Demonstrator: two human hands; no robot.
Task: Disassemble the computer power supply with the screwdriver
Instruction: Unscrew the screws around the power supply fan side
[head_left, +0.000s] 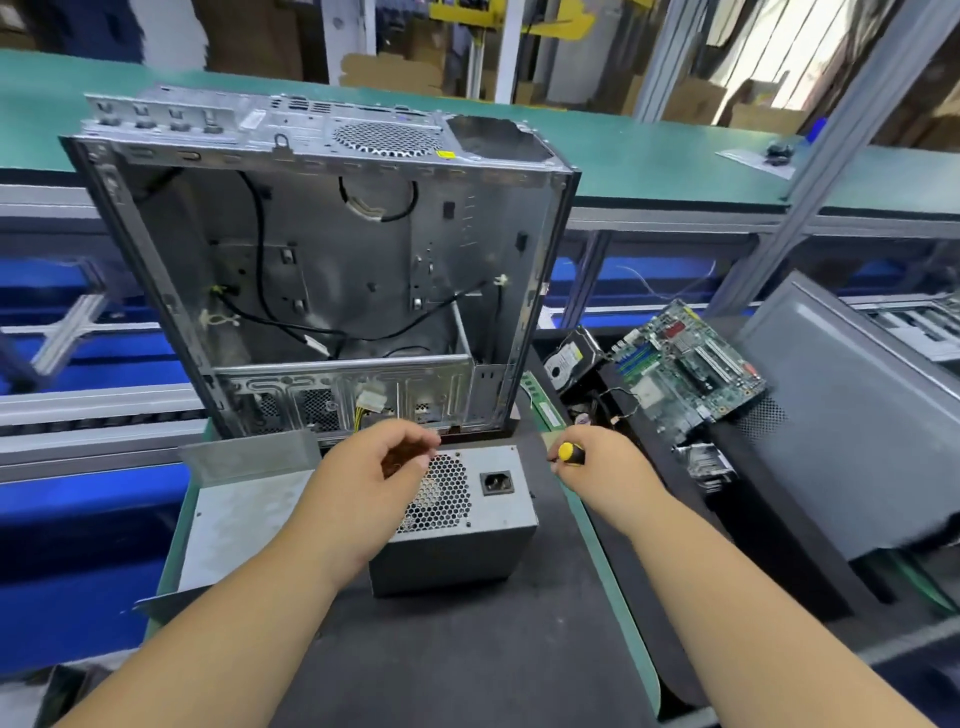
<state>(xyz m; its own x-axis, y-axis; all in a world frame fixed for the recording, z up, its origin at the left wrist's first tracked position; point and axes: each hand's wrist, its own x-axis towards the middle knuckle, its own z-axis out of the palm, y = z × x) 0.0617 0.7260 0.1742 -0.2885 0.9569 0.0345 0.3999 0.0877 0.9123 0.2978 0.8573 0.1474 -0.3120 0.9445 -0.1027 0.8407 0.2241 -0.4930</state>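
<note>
Two bare forearms reach up from the bottom of the frame. At centre, the left hand (382, 470) hovers over the grey metal power supply box (457, 525), fingers loosely curled and seemingly holding nothing (blur makes this uncertain). That box sits on the dark work mat (467, 649), its honeycomb fan grille and socket facing up, below the gutted silver computer case (322, 270). Right of centre, the right hand (592, 465) grips the yellow-and-black screwdriver (570, 453), whose shaft is hidden; the box lies just left of it, so I judge the tool must swing leftward.
</note>
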